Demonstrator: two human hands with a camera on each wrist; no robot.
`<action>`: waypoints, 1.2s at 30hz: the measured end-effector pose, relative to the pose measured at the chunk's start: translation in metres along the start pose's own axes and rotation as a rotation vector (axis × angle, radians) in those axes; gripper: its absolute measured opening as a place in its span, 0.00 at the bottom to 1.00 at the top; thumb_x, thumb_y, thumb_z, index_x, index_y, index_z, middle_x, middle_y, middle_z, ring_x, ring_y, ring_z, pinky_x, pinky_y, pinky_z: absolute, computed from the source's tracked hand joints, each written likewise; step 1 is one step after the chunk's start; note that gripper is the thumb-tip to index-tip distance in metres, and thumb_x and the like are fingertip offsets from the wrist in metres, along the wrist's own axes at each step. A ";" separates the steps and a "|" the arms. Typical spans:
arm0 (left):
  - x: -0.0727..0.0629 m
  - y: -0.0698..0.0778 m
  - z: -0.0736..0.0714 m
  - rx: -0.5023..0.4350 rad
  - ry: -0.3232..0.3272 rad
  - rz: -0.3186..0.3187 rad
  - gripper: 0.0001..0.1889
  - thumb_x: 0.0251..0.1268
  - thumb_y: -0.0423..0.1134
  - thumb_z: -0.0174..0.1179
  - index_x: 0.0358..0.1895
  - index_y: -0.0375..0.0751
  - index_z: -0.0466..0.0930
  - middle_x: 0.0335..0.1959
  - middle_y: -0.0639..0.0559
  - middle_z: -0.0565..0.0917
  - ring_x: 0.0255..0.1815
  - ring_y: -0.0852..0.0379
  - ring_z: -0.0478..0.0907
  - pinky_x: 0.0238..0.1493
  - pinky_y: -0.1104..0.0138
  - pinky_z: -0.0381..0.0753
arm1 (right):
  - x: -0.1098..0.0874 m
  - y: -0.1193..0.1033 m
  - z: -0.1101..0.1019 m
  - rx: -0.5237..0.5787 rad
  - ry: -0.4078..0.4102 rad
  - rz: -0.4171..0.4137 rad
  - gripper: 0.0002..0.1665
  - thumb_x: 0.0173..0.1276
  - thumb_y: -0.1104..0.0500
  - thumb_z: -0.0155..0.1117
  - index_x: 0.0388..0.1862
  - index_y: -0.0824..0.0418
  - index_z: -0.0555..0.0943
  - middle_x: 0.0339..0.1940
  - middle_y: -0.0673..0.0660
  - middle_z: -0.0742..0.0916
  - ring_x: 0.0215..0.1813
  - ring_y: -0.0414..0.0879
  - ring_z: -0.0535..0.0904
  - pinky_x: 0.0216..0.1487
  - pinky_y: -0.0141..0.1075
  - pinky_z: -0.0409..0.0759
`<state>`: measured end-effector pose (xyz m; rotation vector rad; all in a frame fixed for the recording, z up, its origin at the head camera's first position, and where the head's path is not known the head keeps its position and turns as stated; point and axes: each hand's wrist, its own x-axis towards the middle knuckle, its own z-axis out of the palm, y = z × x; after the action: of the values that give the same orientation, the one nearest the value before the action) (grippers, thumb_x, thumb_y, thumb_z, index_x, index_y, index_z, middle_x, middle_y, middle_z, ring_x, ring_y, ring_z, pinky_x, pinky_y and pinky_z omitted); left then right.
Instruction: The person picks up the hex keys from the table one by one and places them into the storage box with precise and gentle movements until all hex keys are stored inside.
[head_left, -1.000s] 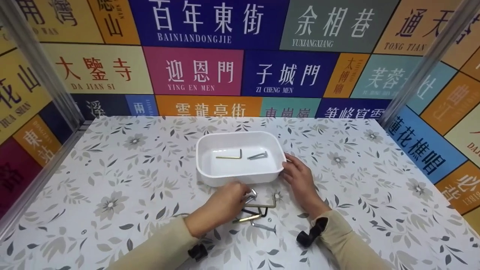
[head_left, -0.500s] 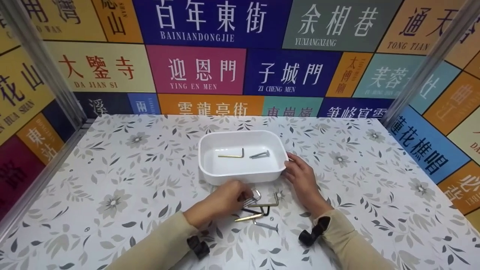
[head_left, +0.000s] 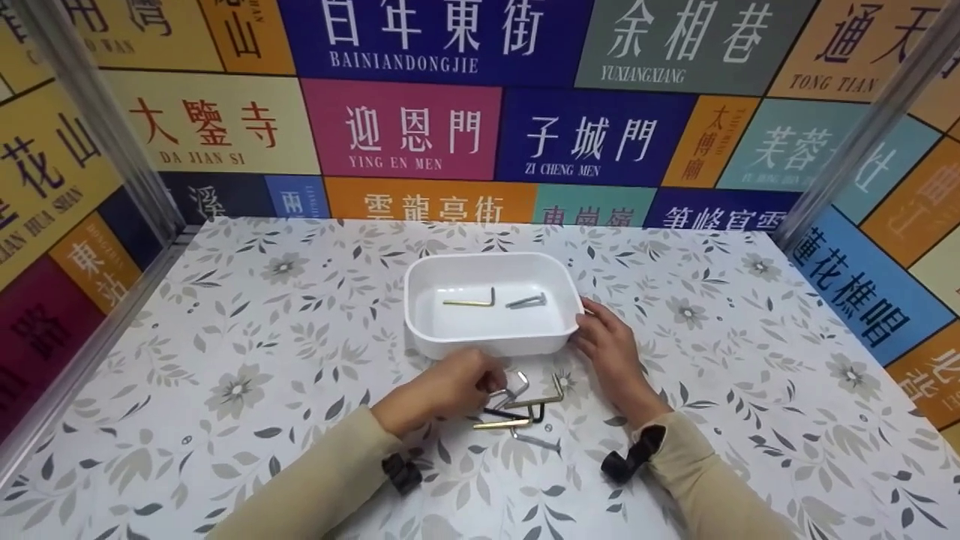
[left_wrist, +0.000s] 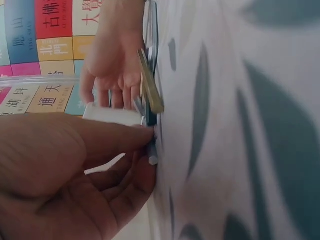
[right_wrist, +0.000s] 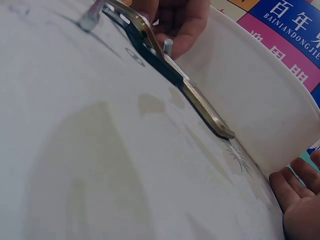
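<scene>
Half hidden: the left hand (head_left: 454, 384), grip pinched narrowly on a silver rod (left_wrist: 153, 160). Overlapping, hard to count: silver pieces (head_left: 519, 380) on the flower-patterned desk (head_left: 337, 345), with two brass keys (head_left: 535, 401), one black key (head_left: 504, 413), one silver bolt (head_left: 540, 442). Inside the smooth, rounded white tub (head_left: 480, 322): one L-shaped brass key (head_left: 471, 303), seemingly two silver bolts (head_left: 527, 301). Touching its end: the right hand (head_left: 613, 345), fingers loosely straight.

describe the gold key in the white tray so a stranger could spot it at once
On the floral-covered table, find the white tray. On its floor, left of centre in the head view, lies a thin gold key bent into an L. Its colour and sharp bend set it apart from the straight silver pieces to its right.
</scene>
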<state>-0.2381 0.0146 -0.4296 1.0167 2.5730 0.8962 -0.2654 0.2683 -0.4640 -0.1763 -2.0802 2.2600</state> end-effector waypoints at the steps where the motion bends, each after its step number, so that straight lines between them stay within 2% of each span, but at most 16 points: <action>1: -0.003 -0.001 -0.001 0.013 0.003 0.008 0.12 0.49 0.17 0.58 0.33 0.34 0.85 0.27 0.49 0.81 0.30 0.61 0.70 0.34 0.72 0.71 | 0.000 0.000 0.001 0.002 -0.002 0.001 0.27 0.77 0.62 0.52 0.73 0.65 0.68 0.72 0.64 0.76 0.60 0.45 0.82 0.60 0.32 0.82; 5: -0.018 -0.006 -0.005 0.043 0.027 0.040 0.09 0.51 0.18 0.59 0.33 0.32 0.84 0.29 0.45 0.83 0.31 0.60 0.71 0.36 0.71 0.73 | 0.000 0.000 0.003 -0.003 -0.009 0.002 0.27 0.78 0.62 0.51 0.74 0.65 0.68 0.72 0.63 0.75 0.62 0.46 0.81 0.61 0.31 0.82; 8: -0.029 -0.009 -0.007 0.065 0.031 0.025 0.09 0.50 0.18 0.58 0.31 0.32 0.82 0.27 0.47 0.80 0.31 0.59 0.70 0.35 0.70 0.70 | 0.002 -0.001 0.004 -0.008 -0.017 0.009 0.28 0.78 0.62 0.51 0.74 0.65 0.67 0.72 0.64 0.75 0.63 0.46 0.81 0.62 0.32 0.81; 10: -0.033 -0.008 -0.008 0.101 0.035 0.001 0.07 0.52 0.19 0.59 0.31 0.33 0.81 0.27 0.47 0.81 0.31 0.56 0.73 0.36 0.69 0.73 | 0.003 -0.002 0.003 -0.011 -0.023 0.014 0.28 0.78 0.62 0.51 0.75 0.65 0.66 0.72 0.65 0.75 0.63 0.46 0.81 0.62 0.32 0.81; 15: -0.035 0.000 -0.005 0.219 0.033 -0.078 0.05 0.62 0.26 0.59 0.35 0.36 0.83 0.33 0.44 0.86 0.36 0.48 0.83 0.40 0.63 0.83 | 0.002 -0.005 -0.001 -0.011 -0.010 0.025 0.29 0.79 0.61 0.50 0.77 0.65 0.64 0.70 0.65 0.75 0.59 0.42 0.83 0.61 0.31 0.81; 19: -0.038 0.003 -0.003 0.286 0.021 -0.129 0.05 0.65 0.28 0.58 0.36 0.38 0.83 0.33 0.45 0.86 0.36 0.48 0.83 0.41 0.63 0.84 | 0.001 -0.003 0.002 -0.001 -0.017 0.032 0.29 0.79 0.62 0.50 0.77 0.65 0.64 0.66 0.63 0.78 0.57 0.40 0.83 0.61 0.31 0.81; 25: -0.035 0.008 0.003 0.422 0.020 -0.074 0.03 0.62 0.26 0.56 0.37 0.35 0.79 0.33 0.42 0.84 0.34 0.47 0.82 0.37 0.59 0.84 | 0.000 -0.003 -0.002 0.011 -0.006 0.018 0.30 0.79 0.62 0.49 0.77 0.65 0.62 0.70 0.66 0.76 0.58 0.41 0.83 0.62 0.31 0.81; 28: -0.036 0.006 0.004 0.402 0.001 -0.093 0.03 0.64 0.26 0.55 0.37 0.35 0.78 0.33 0.42 0.83 0.34 0.48 0.80 0.37 0.59 0.83 | 0.000 -0.001 0.000 0.006 -0.015 0.018 0.30 0.79 0.62 0.49 0.77 0.65 0.62 0.72 0.67 0.74 0.58 0.40 0.83 0.62 0.31 0.81; 32: -0.039 0.001 0.002 0.307 -0.015 -0.123 0.04 0.68 0.27 0.53 0.37 0.38 0.78 0.33 0.45 0.83 0.35 0.53 0.78 0.40 0.62 0.83 | 0.001 0.002 0.005 0.004 -0.029 0.009 0.29 0.79 0.62 0.48 0.76 0.66 0.64 0.72 0.67 0.73 0.58 0.40 0.83 0.60 0.31 0.82; 36: -0.037 -0.001 -0.001 0.216 -0.003 -0.116 0.04 0.71 0.29 0.52 0.39 0.40 0.77 0.34 0.49 0.80 0.37 0.55 0.77 0.46 0.62 0.82 | 0.002 0.003 0.004 0.010 -0.014 -0.004 0.28 0.79 0.63 0.49 0.75 0.68 0.65 0.70 0.67 0.75 0.56 0.39 0.84 0.59 0.30 0.82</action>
<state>-0.2118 -0.0118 -0.4298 0.9077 2.7392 0.5977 -0.2674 0.2639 -0.4670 -0.1558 -2.0737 2.2758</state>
